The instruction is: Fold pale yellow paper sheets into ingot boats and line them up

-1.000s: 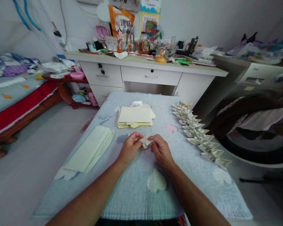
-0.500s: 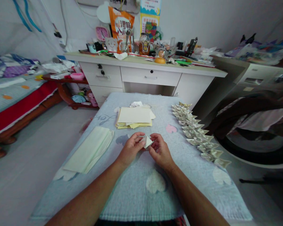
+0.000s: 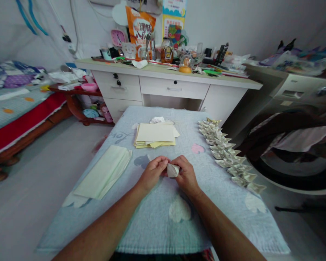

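Note:
Between my hands, a little above the cloth-covered table, is a small piece of folded paper, pale with a pointed shape. My left hand pinches its left side, thumb on top. From the right, my right hand has its fingers curled round the other side; some fingertips are hidden behind the paper. Just beyond the hands lies a stack of cream and yellow paper sheets. To the left rests a pile of long pale green paper. Several folded paper shapes with pointed ends stand in rows at the right.
A crumpled white tissue lies behind the stack. Past the table stands a white desk crowded with a jar, an orange snack bag and other clutter. A washing machine is at right, a bed at left.
The folded paper has turned and shifted slightly right, now showing a broader face. My right hand's fingers have curled in closer around it, and my left hand has moved slightly right.

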A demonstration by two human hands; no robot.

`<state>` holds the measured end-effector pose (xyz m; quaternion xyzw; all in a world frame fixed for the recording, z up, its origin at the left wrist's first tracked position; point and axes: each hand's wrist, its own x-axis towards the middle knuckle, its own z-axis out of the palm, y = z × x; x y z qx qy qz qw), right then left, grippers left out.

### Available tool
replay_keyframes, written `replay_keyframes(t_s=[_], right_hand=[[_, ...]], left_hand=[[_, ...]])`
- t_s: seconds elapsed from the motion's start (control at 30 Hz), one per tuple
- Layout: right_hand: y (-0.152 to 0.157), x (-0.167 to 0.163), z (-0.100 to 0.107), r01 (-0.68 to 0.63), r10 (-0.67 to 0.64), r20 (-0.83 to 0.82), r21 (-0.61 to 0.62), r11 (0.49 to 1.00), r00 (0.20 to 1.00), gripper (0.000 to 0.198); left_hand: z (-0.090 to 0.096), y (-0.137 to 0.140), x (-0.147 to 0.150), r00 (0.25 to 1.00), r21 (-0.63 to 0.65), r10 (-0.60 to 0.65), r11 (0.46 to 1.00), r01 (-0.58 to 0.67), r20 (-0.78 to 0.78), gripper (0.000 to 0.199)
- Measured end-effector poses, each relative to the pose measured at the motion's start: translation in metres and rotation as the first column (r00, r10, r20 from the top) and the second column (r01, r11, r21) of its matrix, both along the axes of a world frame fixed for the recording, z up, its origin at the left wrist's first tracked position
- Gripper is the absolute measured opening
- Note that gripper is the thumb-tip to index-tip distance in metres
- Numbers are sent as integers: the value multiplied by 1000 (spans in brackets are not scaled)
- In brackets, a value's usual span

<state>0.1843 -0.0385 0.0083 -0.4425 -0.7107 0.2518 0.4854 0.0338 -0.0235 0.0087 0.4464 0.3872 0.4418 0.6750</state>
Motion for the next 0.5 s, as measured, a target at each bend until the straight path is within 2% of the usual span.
replay_keyframes(t_s=[0.07, 0.27, 0.5], right_hand=[[0, 0, -1, -15, 15, 0, -2, 1000, 1000, 11], [0, 0, -5, 49, -50, -26, -38, 998, 998, 10], [-1, 1, -4, -3, 3, -63, -8, 1000, 998, 15]], left_hand=[[0, 0, 1, 1000, -2, 7, 1000, -7, -30, 32], [4, 0, 1, 999, -25, 6, 1000, -7, -47, 30], [3, 1, -2, 999, -19, -19, 1000, 18, -48, 27]])
